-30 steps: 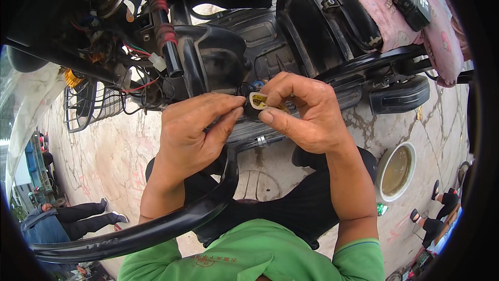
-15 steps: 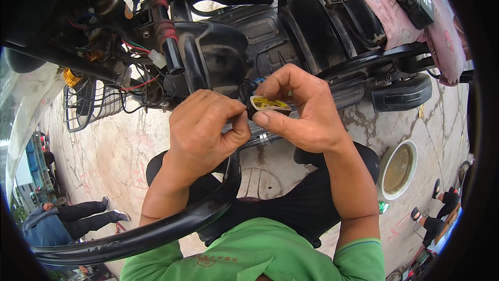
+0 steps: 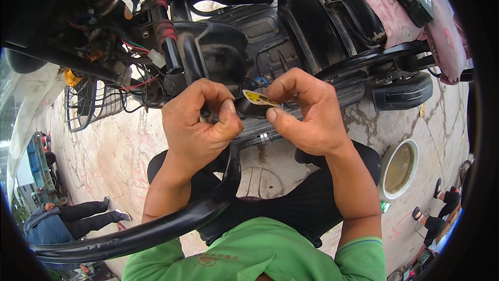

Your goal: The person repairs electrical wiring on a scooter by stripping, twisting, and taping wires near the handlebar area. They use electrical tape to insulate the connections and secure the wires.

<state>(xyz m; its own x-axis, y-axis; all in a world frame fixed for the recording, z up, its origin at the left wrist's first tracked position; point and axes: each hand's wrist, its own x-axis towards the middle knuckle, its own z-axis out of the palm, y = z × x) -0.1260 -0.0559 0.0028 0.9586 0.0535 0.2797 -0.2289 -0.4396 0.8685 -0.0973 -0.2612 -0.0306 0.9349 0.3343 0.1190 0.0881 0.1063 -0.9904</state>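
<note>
A roll of black electrical tape (image 3: 254, 108) with a yellow and white label on its side sits between my hands, in front of my knees. My right hand (image 3: 312, 112) holds it at the right side, thumb below and fingers above. Thumb and forefinger of my left hand (image 3: 202, 125) are pinched together at the roll's left, where a short dark strip of tape runs between the hands. The exact end of that strip is hidden by the fingertips.
A black three-wheeled vehicle (image 3: 260, 47) spans the far side, with loose wires (image 3: 140, 81) and a wire basket (image 3: 99, 99) at left. A curved black bar (image 3: 156, 231) crosses below my left forearm. At right stands a bowl of murky water (image 3: 399, 169). People are at both sides.
My left hand has drawn slightly left, away from the roll, leaving a dark strip of tape showing between the hands. The roll has tilted in my right hand, its label now narrower.
</note>
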